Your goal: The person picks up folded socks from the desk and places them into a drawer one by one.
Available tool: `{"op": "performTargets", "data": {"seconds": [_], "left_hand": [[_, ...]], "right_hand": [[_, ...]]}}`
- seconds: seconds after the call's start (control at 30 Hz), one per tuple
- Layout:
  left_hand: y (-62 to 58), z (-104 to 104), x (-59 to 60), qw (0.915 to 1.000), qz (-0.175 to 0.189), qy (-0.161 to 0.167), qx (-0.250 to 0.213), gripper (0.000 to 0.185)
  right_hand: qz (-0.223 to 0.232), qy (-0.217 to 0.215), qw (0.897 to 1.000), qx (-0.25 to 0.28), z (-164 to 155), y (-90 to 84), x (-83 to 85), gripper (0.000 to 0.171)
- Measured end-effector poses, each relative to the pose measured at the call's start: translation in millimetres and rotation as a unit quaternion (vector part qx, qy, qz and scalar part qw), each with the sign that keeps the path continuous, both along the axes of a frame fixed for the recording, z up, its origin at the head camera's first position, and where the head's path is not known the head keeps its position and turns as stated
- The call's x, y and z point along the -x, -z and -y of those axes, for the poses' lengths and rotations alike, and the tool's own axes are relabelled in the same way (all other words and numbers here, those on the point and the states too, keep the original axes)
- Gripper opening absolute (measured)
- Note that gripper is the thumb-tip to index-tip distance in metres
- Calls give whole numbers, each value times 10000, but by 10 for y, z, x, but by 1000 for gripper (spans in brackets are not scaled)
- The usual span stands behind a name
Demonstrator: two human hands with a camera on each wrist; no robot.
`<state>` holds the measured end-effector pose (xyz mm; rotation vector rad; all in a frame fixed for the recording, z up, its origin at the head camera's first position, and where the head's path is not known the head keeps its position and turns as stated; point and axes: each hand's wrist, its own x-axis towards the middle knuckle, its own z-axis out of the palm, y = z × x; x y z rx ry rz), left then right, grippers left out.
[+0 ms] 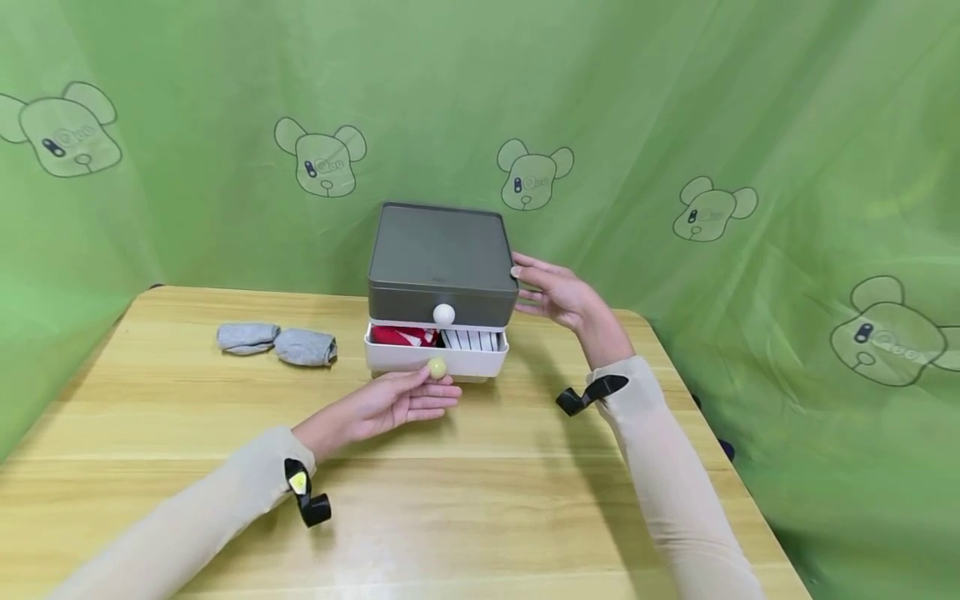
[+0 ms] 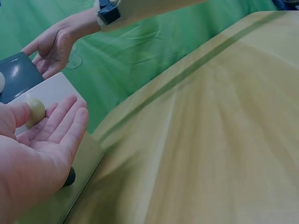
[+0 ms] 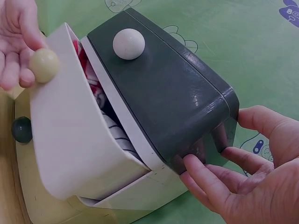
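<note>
A small drawer cabinet [image 1: 442,246] with a dark grey top stands at the back of the table. Its white middle drawer [image 1: 390,358] is pulled partly out, showing a red-and-white patterned cloth [image 1: 397,335] and a striped cloth [image 1: 471,340] inside. With thumb and index finger, my left hand [image 1: 390,404] pinches that drawer's pale yellow knob [image 3: 44,65]; its other fingers are extended below. Against the cabinet's right side rest the fairly straight fingers of my right hand [image 1: 558,292], the thumb at the top edge.
Two rolled grey socks [image 1: 247,337] lie left of the cabinet on the wooden table [image 1: 450,500]. The top drawer has a white knob [image 3: 129,44]; the bottom one has a dark green knob [image 3: 22,129]. A green curtain [image 1: 637,100] hangs behind the table.
</note>
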<state>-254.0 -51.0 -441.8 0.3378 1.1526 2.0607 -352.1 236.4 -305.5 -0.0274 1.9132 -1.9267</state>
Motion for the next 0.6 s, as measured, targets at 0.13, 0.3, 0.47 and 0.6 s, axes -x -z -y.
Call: {"op": "performTargets", "data": {"seconds": [0.13,0.3,0.47,0.6], "left_hand": [[2,-15,78,9999,26,-131,-57,55],[-11,-41,165,9995,9,-308,-82,56],[-8,-66,233,9990,76,-427,-139,54],[17,-70,268,9986,57,-494,-184,53]], "right_hand": [[10,20,10000,6,12,13,10,59],[-67,7,10000,-2,12,3,26,60],[-112,4,9999,-42,9,-5,25,58],[-88,-3,10000,-44,13,7,13,59]]}}
